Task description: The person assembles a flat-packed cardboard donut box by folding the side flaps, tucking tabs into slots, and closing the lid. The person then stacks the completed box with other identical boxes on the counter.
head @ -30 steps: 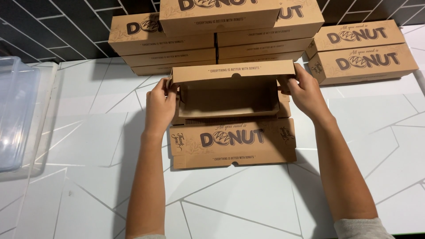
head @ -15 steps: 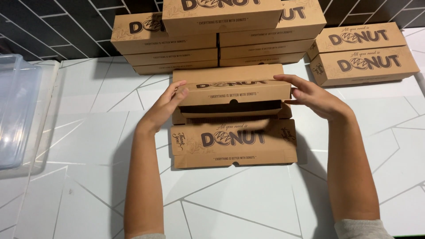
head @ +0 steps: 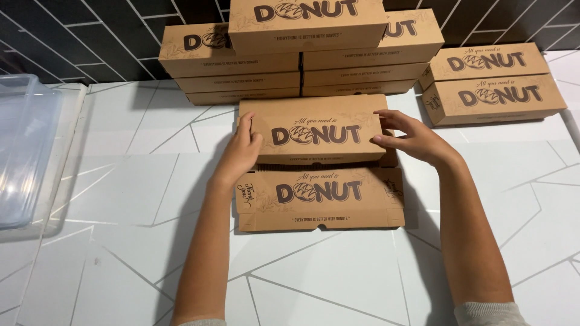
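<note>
Bare forearms, pale grey sleeve cuffs (head: 486, 314)
</note>
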